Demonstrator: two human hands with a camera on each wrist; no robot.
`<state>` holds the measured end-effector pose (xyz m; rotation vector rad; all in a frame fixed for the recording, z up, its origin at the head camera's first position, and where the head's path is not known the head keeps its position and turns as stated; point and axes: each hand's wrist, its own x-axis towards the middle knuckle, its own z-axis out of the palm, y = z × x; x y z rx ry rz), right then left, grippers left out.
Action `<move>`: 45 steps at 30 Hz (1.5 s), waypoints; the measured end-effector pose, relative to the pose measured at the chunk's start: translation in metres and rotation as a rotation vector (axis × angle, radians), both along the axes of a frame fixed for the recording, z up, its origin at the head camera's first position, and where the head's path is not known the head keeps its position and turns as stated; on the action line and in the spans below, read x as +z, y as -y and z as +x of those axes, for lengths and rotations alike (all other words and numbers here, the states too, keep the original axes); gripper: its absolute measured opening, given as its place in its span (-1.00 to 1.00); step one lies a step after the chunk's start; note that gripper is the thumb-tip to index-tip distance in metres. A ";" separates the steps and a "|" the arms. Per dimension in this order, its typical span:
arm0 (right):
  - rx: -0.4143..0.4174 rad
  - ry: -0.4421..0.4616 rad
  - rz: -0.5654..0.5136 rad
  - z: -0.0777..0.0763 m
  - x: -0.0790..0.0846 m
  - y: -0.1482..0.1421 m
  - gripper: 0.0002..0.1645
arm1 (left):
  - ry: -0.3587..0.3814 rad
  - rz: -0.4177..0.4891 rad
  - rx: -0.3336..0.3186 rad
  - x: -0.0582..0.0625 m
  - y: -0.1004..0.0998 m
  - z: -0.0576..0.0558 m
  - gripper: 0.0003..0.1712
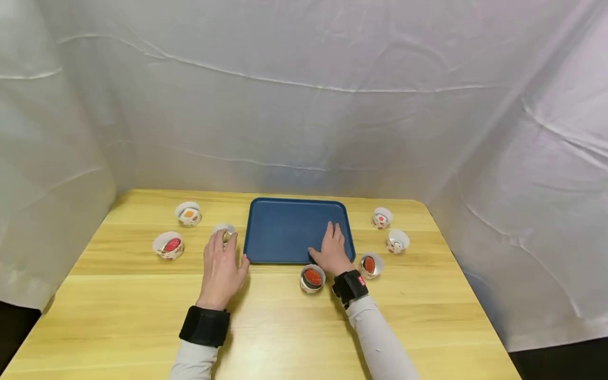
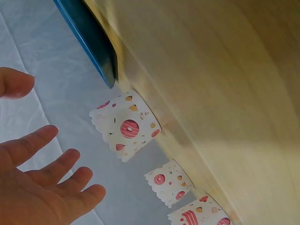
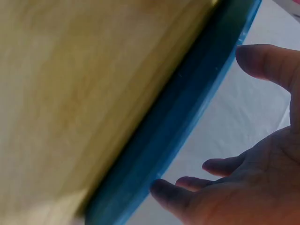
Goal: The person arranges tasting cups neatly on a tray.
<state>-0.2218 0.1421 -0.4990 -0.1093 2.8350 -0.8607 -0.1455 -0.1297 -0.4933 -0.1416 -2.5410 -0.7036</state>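
Note:
My left hand (image 1: 220,274) hovers with spread fingers over the front of a small white paper cup (image 1: 223,228), partly hiding it. In the left wrist view that paper cup (image 2: 125,125) has a scalloped rim and a doughnut print, and stands apart from the fingertips. My right hand (image 1: 332,254) is over the front right part of a blue rectangular tray (image 1: 290,227), fingers extended. The right wrist view puts the thumb and fingertips right at the tray's rim (image 3: 187,126), with nothing in the palm. Just in front of the tray is a cup with a red-topped sushi piece (image 1: 312,277).
Left of the tray stand a cup with an orange-topped piece (image 1: 188,214) and one with a pink-red piece (image 1: 170,245). On the right are a cup with a red piece (image 1: 370,265), a pale-filled cup (image 1: 397,241) and another cup (image 1: 381,218). Grey curtains (image 1: 304,105) surround the table.

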 end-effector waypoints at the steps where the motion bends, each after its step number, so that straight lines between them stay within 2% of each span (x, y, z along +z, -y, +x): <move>1: -0.005 0.012 -0.006 -0.001 -0.001 0.000 0.15 | -0.005 0.001 -0.001 0.000 0.000 0.000 -0.36; 8: -0.038 0.077 -0.010 -0.006 -0.005 -0.008 0.14 | 0.018 0.017 -0.005 0.001 0.001 -0.001 -0.39; 20: -0.029 0.099 0.005 -0.010 -0.002 -0.014 0.15 | 0.029 0.017 0.005 0.000 0.005 0.002 -0.37; 30: -0.013 0.075 0.016 -0.014 0.005 -0.023 0.11 | 0.040 0.018 0.012 0.000 0.009 0.002 -0.39; 34: 0.003 0.002 0.050 -0.020 -0.002 -0.031 0.12 | 0.072 0.029 0.015 0.000 0.012 0.002 -0.39; 35: 0.011 -0.021 0.062 -0.023 -0.007 -0.035 0.12 | 0.079 0.032 0.015 0.000 0.013 0.002 -0.39; 38: -0.001 -0.091 0.068 -0.050 -0.064 -0.054 0.28 | 0.090 0.036 0.016 0.000 0.016 0.001 -0.39; 41: -0.057 -0.029 0.082 -0.066 -0.088 -0.061 0.34 | 0.084 0.033 0.019 0.000 0.019 0.000 -0.39; 42: -0.078 -0.005 0.076 -0.067 -0.089 -0.059 0.35 | 0.079 0.030 0.021 0.000 0.020 -0.001 -0.39; 45: -0.097 0.091 0.088 -0.042 -0.036 -0.043 0.17 | 0.066 0.024 0.023 0.000 0.024 -0.003 -0.38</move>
